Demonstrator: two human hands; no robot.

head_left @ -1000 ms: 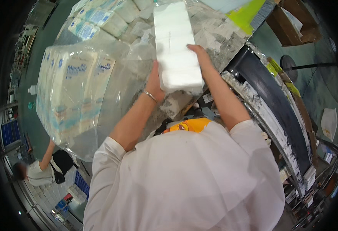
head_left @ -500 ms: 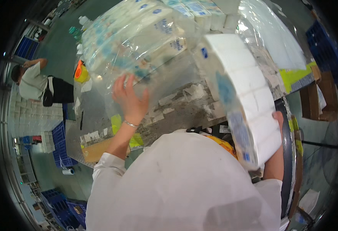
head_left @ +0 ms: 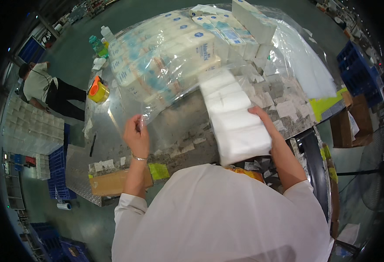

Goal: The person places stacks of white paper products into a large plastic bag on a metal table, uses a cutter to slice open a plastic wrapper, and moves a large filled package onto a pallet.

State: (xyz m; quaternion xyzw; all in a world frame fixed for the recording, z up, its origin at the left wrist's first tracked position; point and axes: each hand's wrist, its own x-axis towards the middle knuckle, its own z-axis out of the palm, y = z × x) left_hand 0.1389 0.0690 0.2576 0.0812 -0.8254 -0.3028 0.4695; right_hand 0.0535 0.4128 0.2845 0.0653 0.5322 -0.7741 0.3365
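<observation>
My left hand pinches the near edge of a large clear plastic bag. Inside that bag lie several rows of white-and-blue tissue packs. In my right hand is a row of white tissue packs, gripped at its right side. It tilts over the table in front of my chest, its far end close to the bag's opening. The fingers under the row are hidden.
More tissue packs stand at the table's back, beside a pile of clear plastic bags. A yellow-and-orange tape roll and bottles sit left. A person stands beyond the table's left side. A cardboard box is at right.
My right hand has swung the row of tissue packs leftward toward the bag. My left hand, spread before, has closed on the bag's edge and moved slightly nearer me.
</observation>
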